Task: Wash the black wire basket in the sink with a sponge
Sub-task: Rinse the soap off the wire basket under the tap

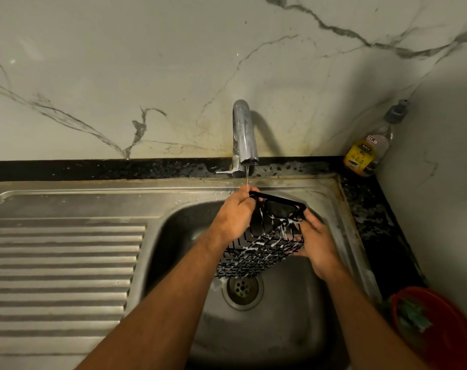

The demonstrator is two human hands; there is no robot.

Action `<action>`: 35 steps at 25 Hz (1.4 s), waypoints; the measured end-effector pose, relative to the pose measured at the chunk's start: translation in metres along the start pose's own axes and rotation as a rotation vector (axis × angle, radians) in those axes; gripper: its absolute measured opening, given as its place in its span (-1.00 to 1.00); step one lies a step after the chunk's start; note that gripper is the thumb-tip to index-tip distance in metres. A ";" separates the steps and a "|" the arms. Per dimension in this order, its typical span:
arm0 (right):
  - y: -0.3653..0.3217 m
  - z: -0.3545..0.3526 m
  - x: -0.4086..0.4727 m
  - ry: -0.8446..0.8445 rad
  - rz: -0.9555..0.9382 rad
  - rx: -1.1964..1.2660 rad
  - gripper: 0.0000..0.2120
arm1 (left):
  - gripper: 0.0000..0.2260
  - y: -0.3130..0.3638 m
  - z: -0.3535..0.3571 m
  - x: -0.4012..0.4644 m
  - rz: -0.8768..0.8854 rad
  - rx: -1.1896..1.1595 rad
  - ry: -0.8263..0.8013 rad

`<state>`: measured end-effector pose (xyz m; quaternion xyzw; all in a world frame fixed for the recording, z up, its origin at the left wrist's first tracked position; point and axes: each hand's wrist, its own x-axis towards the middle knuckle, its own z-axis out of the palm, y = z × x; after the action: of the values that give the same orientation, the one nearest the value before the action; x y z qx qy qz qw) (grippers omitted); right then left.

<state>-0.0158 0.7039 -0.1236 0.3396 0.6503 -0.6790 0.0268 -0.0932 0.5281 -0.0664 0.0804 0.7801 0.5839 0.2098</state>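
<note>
While a thin stream of water falls from the tap (244, 132), the basket (264, 236) is held tilted above the sink (280, 329), over the far half of the bowl and just beyond the drain (242, 289). Its solid black rim is turned up toward the tap and its mesh bottom slopes down toward the drain; white suds are seen clinging to the wires. The far left corner of the rim is gripped by the left hand (235, 213), whose fingers are curled tightly round the frame right under the stream. The right side of the basket is held by the right hand (316, 240), fingers bent round the wire wall and thumb laid on the rim. Whether anything else is kept inside that hand cannot be told.

A ribbed draining board (64, 276) is set to the left of the bowl. At the far right corner of the black counter (365, 209), against the marble wall (146, 62), a soap bottle (371, 148) with a yellow label is stood. At the near right edge of the counter, a red bowl (446, 332) is placed, with something green lying inside it, too blurred to be named.
</note>
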 end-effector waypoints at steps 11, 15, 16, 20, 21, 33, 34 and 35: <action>-0.025 0.037 -0.019 -0.098 -0.239 -0.409 -0.59 | -0.67 -0.029 -0.039 -0.031 0.039 0.066 0.220; -0.029 0.049 -0.031 -0.113 -0.287 -0.483 -0.55 | -0.68 -0.042 -0.051 -0.043 0.031 0.066 0.257; -0.031 0.052 -0.034 -0.124 -0.298 -0.493 -0.56 | -0.69 -0.046 -0.054 -0.046 0.027 0.072 0.269; -0.037 0.062 -0.045 -0.145 -0.318 -0.562 -0.52 | -0.66 -0.057 -0.063 -0.053 -0.018 0.092 0.308; -0.036 0.064 -0.045 -0.144 -0.323 -0.560 -0.51 | -0.65 -0.059 -0.064 -0.053 -0.028 0.087 0.315; -0.035 0.064 -0.055 -0.173 -0.264 -0.578 -0.45 | -0.67 -0.064 -0.063 -0.069 -0.078 0.046 0.307; -0.035 0.066 -0.055 -0.191 -0.265 -0.580 -0.44 | -0.66 -0.065 -0.065 -0.070 -0.079 0.030 0.315; -0.037 0.068 -0.053 -0.211 -0.255 -0.574 -0.44 | -0.66 -0.063 -0.068 -0.072 -0.095 0.005 0.317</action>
<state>-0.0214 0.6265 -0.0705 0.1621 0.8460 -0.4973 0.1033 -0.0496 0.4227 -0.0936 -0.0488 0.8079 0.5766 0.1113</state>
